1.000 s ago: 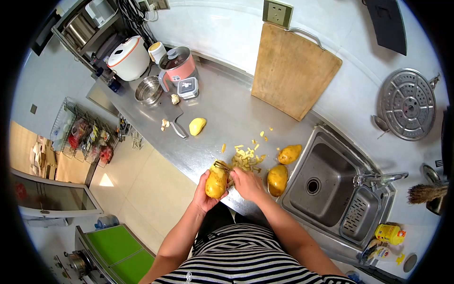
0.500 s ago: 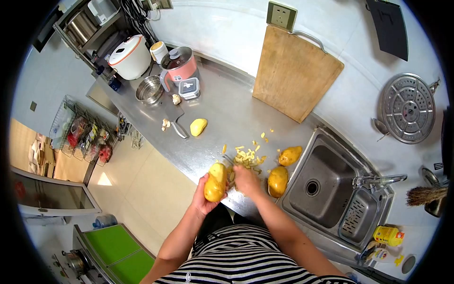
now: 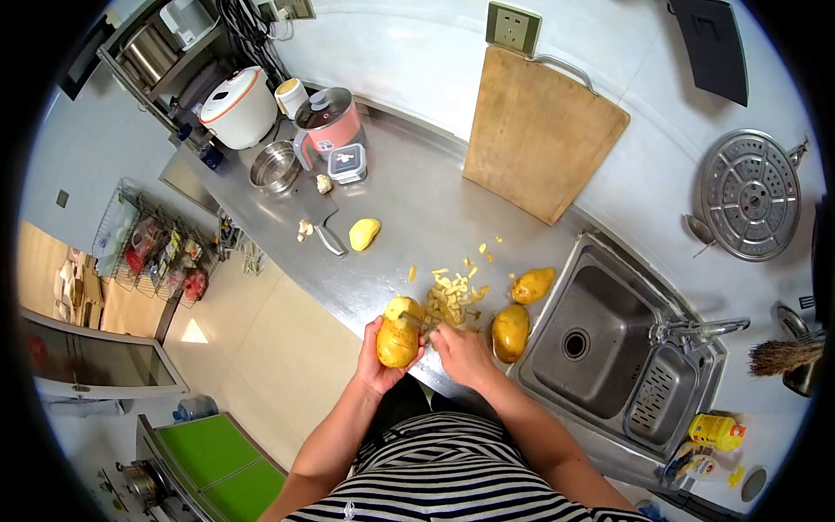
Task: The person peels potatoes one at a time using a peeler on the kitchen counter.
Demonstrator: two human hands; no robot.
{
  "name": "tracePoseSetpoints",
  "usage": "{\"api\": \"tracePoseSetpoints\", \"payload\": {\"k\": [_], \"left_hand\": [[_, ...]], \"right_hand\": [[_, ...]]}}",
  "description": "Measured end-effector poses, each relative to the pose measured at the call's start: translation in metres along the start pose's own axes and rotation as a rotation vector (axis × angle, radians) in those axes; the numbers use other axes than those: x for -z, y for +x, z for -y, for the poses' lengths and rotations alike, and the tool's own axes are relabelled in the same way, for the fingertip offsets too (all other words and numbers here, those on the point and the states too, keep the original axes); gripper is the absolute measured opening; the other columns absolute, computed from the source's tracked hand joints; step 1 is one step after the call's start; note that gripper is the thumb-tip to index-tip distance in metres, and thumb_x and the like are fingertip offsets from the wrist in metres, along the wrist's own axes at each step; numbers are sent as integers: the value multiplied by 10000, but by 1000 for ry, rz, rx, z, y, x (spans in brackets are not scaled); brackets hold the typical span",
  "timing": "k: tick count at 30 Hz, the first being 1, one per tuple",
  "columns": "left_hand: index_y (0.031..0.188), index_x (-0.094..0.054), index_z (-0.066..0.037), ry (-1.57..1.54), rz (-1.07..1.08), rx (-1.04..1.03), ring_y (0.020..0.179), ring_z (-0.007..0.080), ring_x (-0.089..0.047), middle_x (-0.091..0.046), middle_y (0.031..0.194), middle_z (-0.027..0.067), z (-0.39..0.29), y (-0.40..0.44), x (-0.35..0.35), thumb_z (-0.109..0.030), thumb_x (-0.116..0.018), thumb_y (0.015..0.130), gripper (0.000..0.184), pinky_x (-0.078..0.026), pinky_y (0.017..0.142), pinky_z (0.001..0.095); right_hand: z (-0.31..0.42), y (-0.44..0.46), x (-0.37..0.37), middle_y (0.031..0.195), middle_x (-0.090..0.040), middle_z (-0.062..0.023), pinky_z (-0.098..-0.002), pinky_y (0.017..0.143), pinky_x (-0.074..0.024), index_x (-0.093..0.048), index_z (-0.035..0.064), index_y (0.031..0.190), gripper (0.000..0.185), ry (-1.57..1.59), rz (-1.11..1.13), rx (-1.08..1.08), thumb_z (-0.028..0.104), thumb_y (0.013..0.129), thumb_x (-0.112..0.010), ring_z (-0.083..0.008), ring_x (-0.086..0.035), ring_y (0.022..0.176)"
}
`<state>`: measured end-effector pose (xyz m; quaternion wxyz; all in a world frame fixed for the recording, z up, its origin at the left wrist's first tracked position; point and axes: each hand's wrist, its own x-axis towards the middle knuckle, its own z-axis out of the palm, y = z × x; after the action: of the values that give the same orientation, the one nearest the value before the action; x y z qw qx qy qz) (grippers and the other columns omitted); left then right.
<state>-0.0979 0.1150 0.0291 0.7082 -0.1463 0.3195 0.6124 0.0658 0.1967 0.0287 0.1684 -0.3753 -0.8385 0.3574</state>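
Observation:
My left hand is wrapped round a large potato, its top end pale and peeled and the lower part still in brown-yellow skin. In my right hand is a peeler, its head against the potato's upper side; the fingers hide most of the handle. Potato peelings lie heaped on the steel counter just beyond my hands. To the right, beside the sink, rest two unpeeled potatoes, a nearer one and a farther one. A peeled potato sits farther off to the left.
A knife and garlic lie on the steel counter. Behind them stand a steel bowl, a lidded container, a pink electric pot and a rice cooker. A cutting board leans on the wall; the sink is right.
My right hand has drawn the peeler from above the peelings back onto the potato's upper side. The potato has turned slightly in my left hand.

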Motion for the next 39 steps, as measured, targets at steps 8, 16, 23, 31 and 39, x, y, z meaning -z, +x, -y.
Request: {"api": "tracePoseSetpoints", "payload": {"k": [8, 16, 23, 31, 39], "left_hand": [[1255, -473, -17, 75, 88, 7, 912, 277, -596, -579, 1059, 164, 11, -6, 2, -551, -436, 869, 660, -553, 744, 376], [1275, -461, -34, 191, 65, -63, 954, 305, -598, -574, 1118, 173, 6, -2, 9, -481, -460, 880, 596, -533, 784, 418], [1298, -426, -26, 229, 97, -82, 980, 321, -597, -565, 1162, 184, 9, 0, 30, -426, -489, 880, 581, -525, 812, 435], [1261, -484, -40, 29, 78, -13, 953, 279, -605, -595, 1104, 167, 3, -7, 11, -532, -450, 871, 629, -510, 779, 369], [1247, -471, 8, 91, 71, -18, 921, 284, -596, -581, 1073, 182, 8, -10, -3, -581, -496, 816, 730, -532, 790, 372]], "right_hand": [[-53, 38, -24, 850, -616, -242, -510, 758, -438, -561, 15, 939, 396, 156, 52, -377, 360, 969, -368, -441, -583, 857], [5, 19, 6, 819, -624, -211, -507, 727, -450, -525, 26, 869, 359, 97, 122, -221, 344, 965, -388, -425, -592, 840], [-46, 32, -11, 835, -611, -252, -529, 733, -438, -547, 14, 888, 369, -10, 126, -363, 334, 965, -382, -443, -581, 849], [10, 0, 12, 855, -630, -224, -522, 685, -463, -498, 48, 1012, 302, 32, 229, -114, 328, 958, -399, -437, -602, 773], [-42, 27, -14, 800, -628, -232, -541, 742, -455, -519, -9, 965, 368, -44, 120, -267, 330, 965, -376, -433, -609, 805]]}}
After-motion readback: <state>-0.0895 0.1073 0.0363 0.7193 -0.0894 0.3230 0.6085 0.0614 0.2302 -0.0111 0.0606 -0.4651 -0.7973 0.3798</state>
